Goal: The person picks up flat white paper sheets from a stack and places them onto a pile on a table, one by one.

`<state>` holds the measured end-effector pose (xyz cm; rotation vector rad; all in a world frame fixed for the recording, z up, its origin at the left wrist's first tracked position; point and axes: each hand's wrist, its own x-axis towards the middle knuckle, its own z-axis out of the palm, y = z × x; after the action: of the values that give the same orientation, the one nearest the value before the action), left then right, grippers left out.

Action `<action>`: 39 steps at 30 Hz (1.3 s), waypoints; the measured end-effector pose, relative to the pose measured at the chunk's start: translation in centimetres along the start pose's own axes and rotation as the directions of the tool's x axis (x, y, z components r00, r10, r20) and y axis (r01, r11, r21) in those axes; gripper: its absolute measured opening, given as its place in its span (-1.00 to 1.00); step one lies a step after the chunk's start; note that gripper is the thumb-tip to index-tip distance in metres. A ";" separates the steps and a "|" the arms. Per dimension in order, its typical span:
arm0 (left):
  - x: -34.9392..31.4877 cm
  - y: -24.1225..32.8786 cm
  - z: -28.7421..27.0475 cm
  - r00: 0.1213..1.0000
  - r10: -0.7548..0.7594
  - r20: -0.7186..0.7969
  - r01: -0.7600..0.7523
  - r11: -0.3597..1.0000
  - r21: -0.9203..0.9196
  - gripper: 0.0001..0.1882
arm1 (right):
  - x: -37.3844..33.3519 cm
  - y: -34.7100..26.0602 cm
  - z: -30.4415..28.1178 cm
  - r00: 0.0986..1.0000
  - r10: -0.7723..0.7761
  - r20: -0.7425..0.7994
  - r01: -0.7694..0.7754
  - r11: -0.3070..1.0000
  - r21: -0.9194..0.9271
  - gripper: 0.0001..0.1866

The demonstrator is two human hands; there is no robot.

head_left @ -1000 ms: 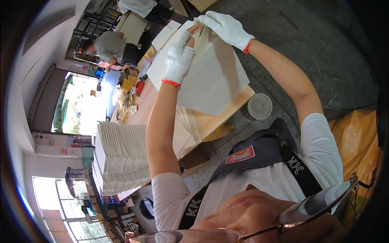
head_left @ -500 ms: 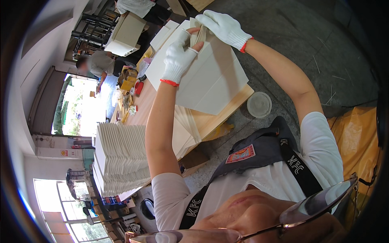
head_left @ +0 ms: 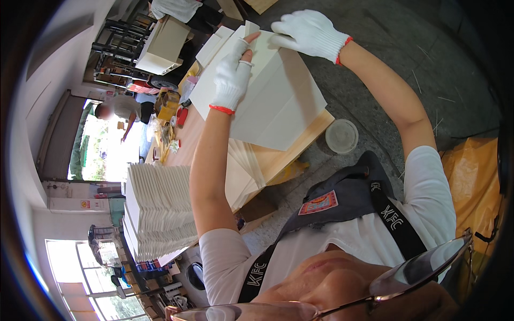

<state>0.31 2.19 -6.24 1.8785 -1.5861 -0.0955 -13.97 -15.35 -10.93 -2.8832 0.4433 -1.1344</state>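
Note:
White card sheets [head_left: 292, 99] with fold lines lie in a pile on the wooden table's near corner. My left hand [head_left: 233, 77], in a white knit glove with a red cuff, rests on the upper left part of the pile. Its bare thumb and forefinger tips are stretched out and apart, beside a narrow raised flap [head_left: 251, 27] at the far edge. My right hand [head_left: 311, 35], gloved the same way, hovers at the pile's far right corner, fingers loosely bent and thumb apart. Nothing shows in its grasp, though the thumb tip is close to the top sheet.
A tall stack of folded white card [head_left: 160, 208] stands at the left. Loose sheets [head_left: 243, 171] lie by my left forearm. A round tub [head_left: 342, 136] stands on the floor beyond the table edge [head_left: 300, 150]. Two people work in the background; a yellow box [head_left: 168, 104] sits near one.
The fanned sheet edges between my hands have dropped flat. My right hand has moved right, away from my left hand, which shifted slightly down. A background person has moved left.

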 end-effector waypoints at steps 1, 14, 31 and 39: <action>0.1 -0.1 -0.1 1.000 -0.004 0.013 0.004 1.000 -0.005 -0.64 | 0.2 0.0 0.1 0.987 -0.097 -0.130 0.092 0.995 -0.042 -0.60; 0.7 -1.1 0.6 0.997 -0.058 0.056 0.061 0.997 -0.052 -0.60 | 0.7 -1.3 3.1 0.931 0.365 -0.003 -0.295 0.759 0.580 -0.57; 0.2 -0.1 0.4 0.998 0.057 -0.022 -0.054 0.989 0.136 -0.45 | 0.0 -1.7 2.8 0.934 0.357 0.004 -0.297 0.770 0.565 -0.60; 2.4 -1.9 1.2 0.992 0.121 -0.038 -0.103 0.945 0.310 -0.44 | 0.1 -1.7 2.7 0.930 0.365 -0.034 -0.265 0.732 0.627 -0.57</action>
<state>2.02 -0.43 -7.31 1.9961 -1.7438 0.2686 -11.67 -13.95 -12.65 -2.0682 0.4415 -1.1703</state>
